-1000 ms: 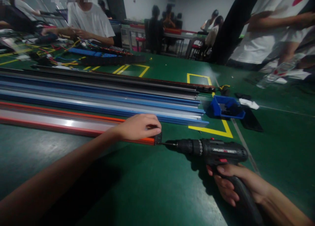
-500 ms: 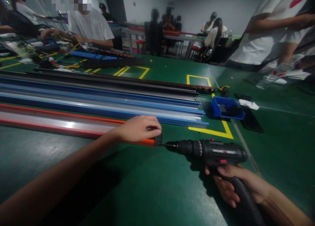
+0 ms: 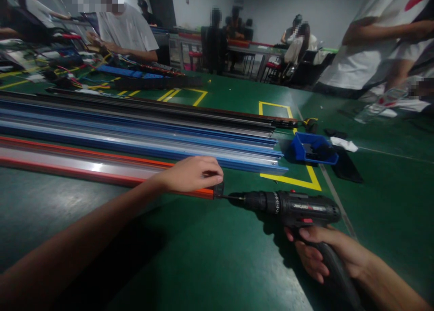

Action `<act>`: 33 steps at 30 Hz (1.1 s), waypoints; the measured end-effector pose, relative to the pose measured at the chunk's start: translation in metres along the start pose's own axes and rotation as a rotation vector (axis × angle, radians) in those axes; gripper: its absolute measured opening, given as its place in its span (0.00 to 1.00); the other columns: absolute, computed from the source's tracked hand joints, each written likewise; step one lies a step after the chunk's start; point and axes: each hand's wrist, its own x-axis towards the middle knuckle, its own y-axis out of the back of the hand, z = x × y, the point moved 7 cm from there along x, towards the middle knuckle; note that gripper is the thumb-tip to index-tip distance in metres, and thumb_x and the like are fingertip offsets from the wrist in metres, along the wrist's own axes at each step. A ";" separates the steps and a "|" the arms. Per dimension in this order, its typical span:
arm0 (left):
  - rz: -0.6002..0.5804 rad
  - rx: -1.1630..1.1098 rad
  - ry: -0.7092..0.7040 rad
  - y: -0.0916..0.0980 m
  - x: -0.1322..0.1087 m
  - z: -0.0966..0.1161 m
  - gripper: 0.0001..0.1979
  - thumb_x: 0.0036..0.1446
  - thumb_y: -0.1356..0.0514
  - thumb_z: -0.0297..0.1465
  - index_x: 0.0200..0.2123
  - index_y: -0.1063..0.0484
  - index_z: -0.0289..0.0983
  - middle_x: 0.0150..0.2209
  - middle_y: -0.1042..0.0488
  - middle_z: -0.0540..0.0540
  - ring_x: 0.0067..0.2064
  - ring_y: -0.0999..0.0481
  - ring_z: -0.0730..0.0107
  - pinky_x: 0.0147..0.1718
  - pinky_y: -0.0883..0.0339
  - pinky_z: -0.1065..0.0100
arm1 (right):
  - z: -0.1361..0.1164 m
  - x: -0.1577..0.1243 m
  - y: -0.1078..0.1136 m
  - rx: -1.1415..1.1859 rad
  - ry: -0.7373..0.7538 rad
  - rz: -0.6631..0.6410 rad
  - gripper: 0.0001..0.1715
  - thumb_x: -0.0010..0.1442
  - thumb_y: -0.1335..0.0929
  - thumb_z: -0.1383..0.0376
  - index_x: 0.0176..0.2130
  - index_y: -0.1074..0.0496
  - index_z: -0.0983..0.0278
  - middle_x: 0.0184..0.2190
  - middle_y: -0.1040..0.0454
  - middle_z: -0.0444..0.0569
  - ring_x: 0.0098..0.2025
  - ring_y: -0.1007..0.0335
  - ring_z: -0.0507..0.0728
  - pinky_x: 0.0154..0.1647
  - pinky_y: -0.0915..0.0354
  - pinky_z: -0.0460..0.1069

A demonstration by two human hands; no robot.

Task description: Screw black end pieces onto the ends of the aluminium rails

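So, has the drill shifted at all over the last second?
No. The drill in the right hand still has its bit at the end of the orange rail, just as far from the yellow floor line.

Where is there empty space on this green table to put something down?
Bare green table lies in front of the orange rail, between the left hand and the drill in the right hand. More lies right of the black mat. Crowded: the blue rails behind the left hand, and the wires far left.
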 end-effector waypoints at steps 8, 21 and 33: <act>0.001 0.006 0.012 -0.001 0.000 -0.001 0.15 0.69 0.46 0.39 0.43 0.21 0.40 0.43 0.23 0.47 0.44 0.25 0.68 0.44 0.36 0.67 | -0.001 0.001 -0.002 -0.013 0.005 -0.004 0.13 0.62 0.28 0.61 0.41 0.24 0.69 0.18 0.34 0.38 0.16 0.39 0.47 0.21 0.29 0.45; 0.009 0.017 0.014 0.001 0.001 0.000 0.15 0.70 0.46 0.39 0.43 0.22 0.40 0.43 0.22 0.47 0.44 0.25 0.67 0.44 0.36 0.67 | 0.000 0.000 0.000 -0.013 -0.003 0.019 0.12 0.62 0.28 0.60 0.40 0.24 0.68 0.18 0.35 0.38 0.17 0.39 0.48 0.20 0.30 0.45; 0.004 0.010 0.018 -0.001 0.001 -0.002 0.15 0.69 0.46 0.39 0.43 0.21 0.40 0.43 0.22 0.47 0.44 0.25 0.67 0.43 0.36 0.67 | 0.001 0.000 0.000 -0.004 -0.008 0.025 0.11 0.62 0.27 0.61 0.39 0.23 0.68 0.18 0.34 0.38 0.16 0.39 0.47 0.20 0.29 0.46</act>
